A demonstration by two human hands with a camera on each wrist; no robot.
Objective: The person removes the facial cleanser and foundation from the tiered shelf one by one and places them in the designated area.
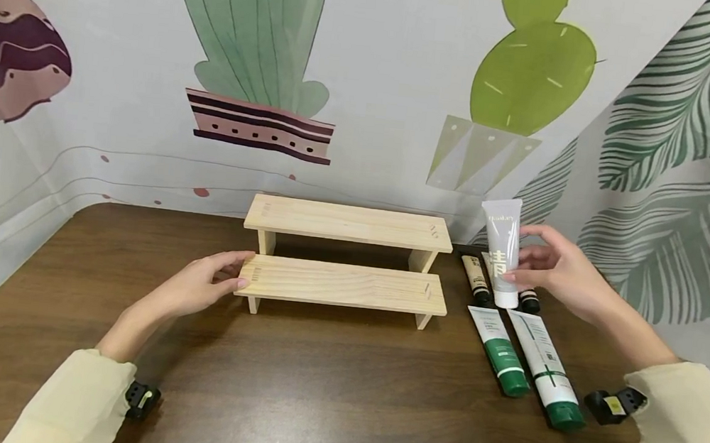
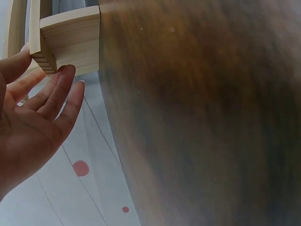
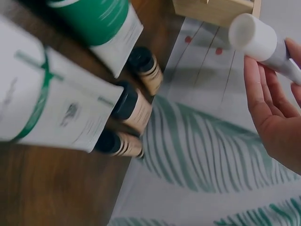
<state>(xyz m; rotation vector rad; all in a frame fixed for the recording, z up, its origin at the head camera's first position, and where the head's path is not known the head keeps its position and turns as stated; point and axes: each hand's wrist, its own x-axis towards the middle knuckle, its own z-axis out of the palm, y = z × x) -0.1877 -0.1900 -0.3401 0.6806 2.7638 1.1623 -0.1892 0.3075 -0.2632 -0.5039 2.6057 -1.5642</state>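
Observation:
A two-step wooden display rack stands near the back of the table. My left hand pinches the left end of its lower board; in the left wrist view, thumb and fingers lie on either side of that board end. On the right, my right hand holds a grey squeeze tube, raised above the other tubes with its white cap downward. Beneath and behind it are small beige tubes with black caps, one partly hidden by the held tube.
In front of the small tubes lie a green-and-white tube and a longer white tube with a green cap. A patterned cloth hangs right behind the brown table. Nothing stands on either rack board.

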